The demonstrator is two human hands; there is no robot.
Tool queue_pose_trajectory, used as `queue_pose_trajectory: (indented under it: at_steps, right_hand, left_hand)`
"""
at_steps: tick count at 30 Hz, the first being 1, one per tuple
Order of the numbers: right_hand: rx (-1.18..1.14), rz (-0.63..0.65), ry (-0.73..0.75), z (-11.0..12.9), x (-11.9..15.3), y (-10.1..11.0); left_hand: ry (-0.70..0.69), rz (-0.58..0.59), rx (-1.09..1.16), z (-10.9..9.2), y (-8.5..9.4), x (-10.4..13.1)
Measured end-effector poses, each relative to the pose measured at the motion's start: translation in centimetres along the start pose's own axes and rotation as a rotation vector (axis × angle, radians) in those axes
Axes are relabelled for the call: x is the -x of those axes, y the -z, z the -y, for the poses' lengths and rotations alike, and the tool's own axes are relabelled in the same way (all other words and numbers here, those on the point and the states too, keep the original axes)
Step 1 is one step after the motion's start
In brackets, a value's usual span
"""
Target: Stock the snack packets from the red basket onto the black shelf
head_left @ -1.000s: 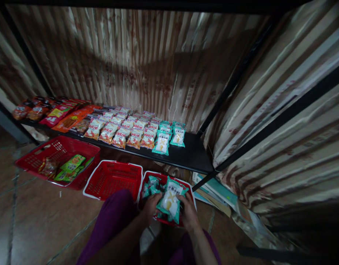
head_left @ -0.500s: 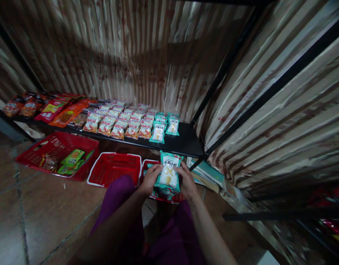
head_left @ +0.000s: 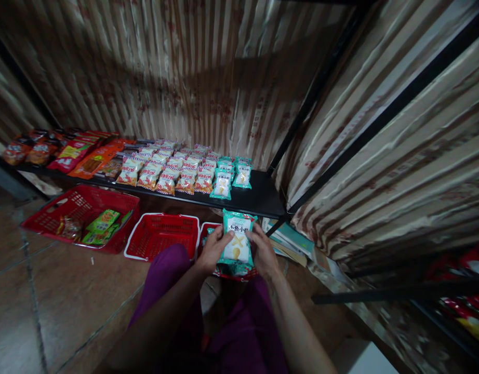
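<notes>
Between my two hands is a teal-and-white snack bag (head_left: 237, 244), its printed front facing up toward me. My left hand (head_left: 214, 249) grips its left side, thumb on the front. On the right side, my right hand (head_left: 263, 251) holds it the same way. Beneath the bag stands a red basket (head_left: 245, 278) with more teal packs in it, mostly hidden by the bag and my hands. Ahead on the black shelf (head_left: 258, 197), several matching teal snack bags (head_left: 223, 183) stand at the right end of the row.
Orange-and-white snack bags (head_left: 166, 179) and red and orange packets (head_left: 74, 151) line the shelf to the left. Two more red baskets sit on the floor, one with white handles (head_left: 161, 236), one holding green packets (head_left: 103, 221). Flattened cardboard (head_left: 292, 244) lies right, by a metal bar (head_left: 364, 293).
The snack bag stays in both hands, with my left thumb shifted slightly on its front. The whole view has moved a little.
</notes>
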State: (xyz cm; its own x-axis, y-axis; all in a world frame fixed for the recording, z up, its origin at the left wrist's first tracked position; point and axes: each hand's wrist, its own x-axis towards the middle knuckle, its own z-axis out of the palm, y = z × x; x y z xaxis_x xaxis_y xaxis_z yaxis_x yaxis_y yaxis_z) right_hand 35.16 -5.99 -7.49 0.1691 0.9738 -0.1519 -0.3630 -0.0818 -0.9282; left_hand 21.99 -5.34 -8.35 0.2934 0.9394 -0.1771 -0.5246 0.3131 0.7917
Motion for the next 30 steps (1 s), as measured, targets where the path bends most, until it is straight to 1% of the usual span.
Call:
queue_pose_trajectory:
  at_steps: [2,4,6,10,14,18,24,30]
  right_hand:
    - [0.058,-0.063,0.057,0.4,-0.3,0.1]
    - [0.139,-0.120,0.111,1.3,-0.7,0.2]
    - [0.233,-0.124,0.133,2.4,-1.0,0.2]
    - [0.458,-0.027,0.165,4.5,-1.4,0.0]
    - [0.640,0.082,0.250,5.8,-1.7,-0.4]
    - [0.705,0.121,0.308,6.2,-1.8,-0.8]
    - [0.782,0.017,0.470,5.5,-1.9,-1.3]
    - [0.825,0.007,0.478,5.2,-2.1,-1.0]
  left_hand:
    - [-0.011,-0.011,-0.032,0.0,0.2,0.0]
    - [-0.026,0.001,-0.089,0.1,0.4,0.0]
    - [-0.043,0.024,-0.155,0.0,0.6,0.1]
    - [-0.098,0.034,-0.276,0.0,0.8,0.2]
    - [-0.142,0.013,-0.387,0.0,0.8,0.4]
    - [-0.151,0.009,-0.425,-0.2,0.8,0.7]
    - [-0.111,0.033,-0.384,-0.2,1.0,1.1]
    - [-0.082,0.119,-0.286,-0.4,1.0,1.4]
